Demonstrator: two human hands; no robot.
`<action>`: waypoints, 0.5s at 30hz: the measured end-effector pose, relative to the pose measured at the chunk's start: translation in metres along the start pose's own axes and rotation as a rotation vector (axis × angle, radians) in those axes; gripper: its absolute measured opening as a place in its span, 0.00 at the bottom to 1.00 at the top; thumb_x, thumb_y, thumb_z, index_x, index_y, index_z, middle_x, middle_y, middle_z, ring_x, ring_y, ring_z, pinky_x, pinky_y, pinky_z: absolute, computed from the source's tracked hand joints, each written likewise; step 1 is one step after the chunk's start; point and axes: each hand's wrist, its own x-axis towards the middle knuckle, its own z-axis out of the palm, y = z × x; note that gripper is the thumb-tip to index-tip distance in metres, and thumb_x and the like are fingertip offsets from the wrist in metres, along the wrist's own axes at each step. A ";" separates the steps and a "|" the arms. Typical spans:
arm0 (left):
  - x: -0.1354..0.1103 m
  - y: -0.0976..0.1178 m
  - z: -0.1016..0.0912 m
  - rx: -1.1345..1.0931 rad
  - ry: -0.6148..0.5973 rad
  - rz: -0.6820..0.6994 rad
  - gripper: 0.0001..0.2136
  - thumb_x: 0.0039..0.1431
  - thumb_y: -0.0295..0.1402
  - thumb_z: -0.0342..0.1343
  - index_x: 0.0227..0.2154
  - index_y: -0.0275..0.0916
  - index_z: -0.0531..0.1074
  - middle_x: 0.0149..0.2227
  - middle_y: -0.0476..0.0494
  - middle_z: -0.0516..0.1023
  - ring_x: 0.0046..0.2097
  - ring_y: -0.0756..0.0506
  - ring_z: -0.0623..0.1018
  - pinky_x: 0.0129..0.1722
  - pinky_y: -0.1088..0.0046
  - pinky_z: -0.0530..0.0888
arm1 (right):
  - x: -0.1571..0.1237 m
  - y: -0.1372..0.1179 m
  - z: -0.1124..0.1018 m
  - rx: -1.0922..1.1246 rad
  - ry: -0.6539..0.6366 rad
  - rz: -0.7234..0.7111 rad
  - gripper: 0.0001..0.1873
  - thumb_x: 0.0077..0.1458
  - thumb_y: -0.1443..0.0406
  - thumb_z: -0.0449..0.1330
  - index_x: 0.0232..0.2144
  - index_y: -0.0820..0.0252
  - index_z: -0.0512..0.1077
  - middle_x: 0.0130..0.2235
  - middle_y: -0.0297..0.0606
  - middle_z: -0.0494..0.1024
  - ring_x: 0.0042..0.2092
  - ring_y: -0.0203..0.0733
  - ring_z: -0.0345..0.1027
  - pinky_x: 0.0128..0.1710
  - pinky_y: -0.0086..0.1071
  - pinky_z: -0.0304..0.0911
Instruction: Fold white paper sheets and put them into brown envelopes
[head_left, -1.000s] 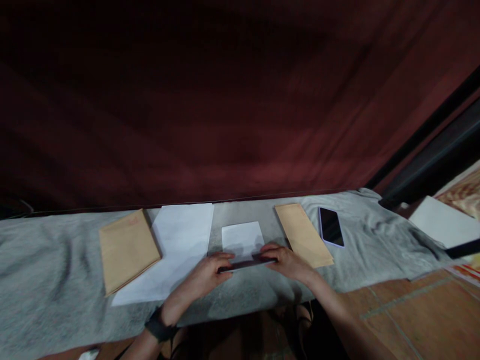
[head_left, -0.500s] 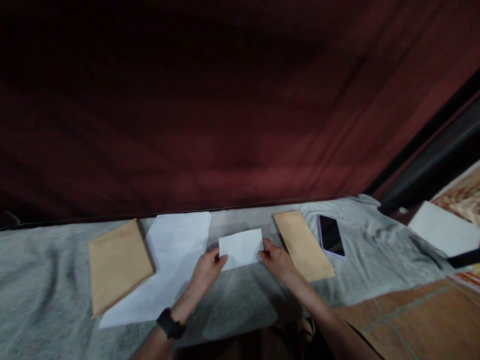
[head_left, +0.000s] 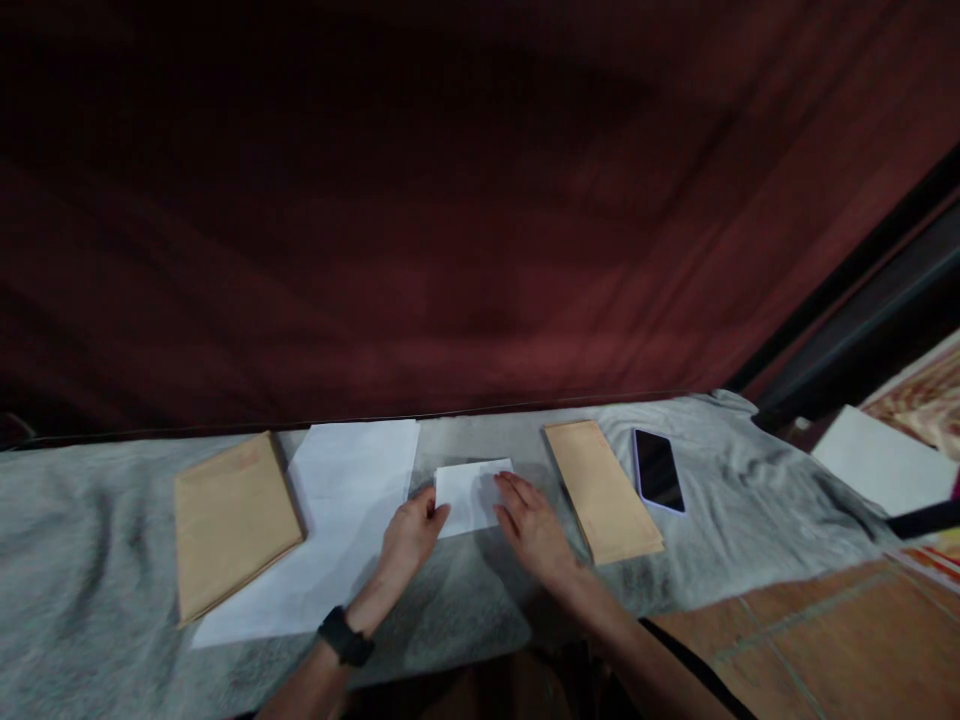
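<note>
A small folded sheet of white paper [head_left: 469,505] lies on the grey cloth in front of me. At its left edge my left hand [head_left: 410,533] is closed, with the thumb over the paper's lower left corner and the fingers curled at the side. My right hand [head_left: 534,532] is open, its fingers stretched out over the right part of the sheet. A narrow brown envelope [head_left: 604,490] lies just to the right of that hand. To the left, large white sheets [head_left: 352,510] lie partly under a bigger brown envelope [head_left: 236,525].
A phone [head_left: 658,470] in a purple case lies right of the narrow envelope. Grey cloth [head_left: 739,510] covers the surface, with a dark red curtain [head_left: 465,250] behind it. A white board-like thing [head_left: 885,460] stands at the far right, above a brown tiled floor [head_left: 832,640].
My right hand has let go of the paper's right edge and moved left, its fingers now extended over the sheet. The paper now lies lower and flatter. My left hand stays at the left edge.
</note>
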 end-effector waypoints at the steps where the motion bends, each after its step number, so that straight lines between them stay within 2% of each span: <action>1: 0.000 0.001 0.000 0.020 -0.002 -0.001 0.05 0.61 0.30 0.53 0.30 0.40 0.72 0.25 0.51 0.74 0.31 0.48 0.74 0.30 0.75 0.65 | -0.001 -0.006 0.003 0.011 -0.009 -0.064 0.27 0.69 0.63 0.48 0.67 0.58 0.58 0.67 0.44 0.62 0.68 0.49 0.55 0.67 0.46 0.55; 3: 0.000 0.002 0.000 0.073 -0.006 -0.015 0.06 0.62 0.31 0.52 0.30 0.40 0.72 0.26 0.51 0.74 0.30 0.48 0.73 0.31 0.75 0.64 | -0.005 -0.015 0.011 0.011 -0.029 -0.159 0.28 0.69 0.60 0.48 0.69 0.56 0.54 0.71 0.41 0.55 0.70 0.48 0.48 0.69 0.48 0.51; 6: 0.000 0.004 0.001 0.151 -0.013 -0.045 0.06 0.64 0.31 0.51 0.32 0.40 0.71 0.28 0.50 0.76 0.31 0.48 0.74 0.32 0.75 0.64 | -0.011 -0.022 0.025 -0.014 -0.041 -0.207 0.29 0.70 0.57 0.49 0.69 0.56 0.53 0.71 0.41 0.53 0.71 0.48 0.47 0.69 0.49 0.49; 10: 0.000 0.007 -0.001 0.213 -0.018 -0.060 0.06 0.65 0.32 0.51 0.33 0.41 0.71 0.30 0.49 0.77 0.33 0.47 0.76 0.32 0.74 0.63 | -0.016 -0.018 0.036 -0.057 0.011 -0.186 0.31 0.69 0.56 0.51 0.69 0.58 0.53 0.71 0.45 0.55 0.70 0.49 0.49 0.69 0.49 0.49; 15: 0.000 0.009 -0.004 0.253 -0.042 -0.072 0.06 0.65 0.32 0.51 0.33 0.42 0.71 0.32 0.48 0.78 0.35 0.46 0.77 0.32 0.74 0.63 | -0.015 -0.002 0.037 -0.084 0.073 -0.124 0.31 0.70 0.57 0.50 0.70 0.62 0.53 0.70 0.48 0.56 0.71 0.48 0.48 0.70 0.49 0.48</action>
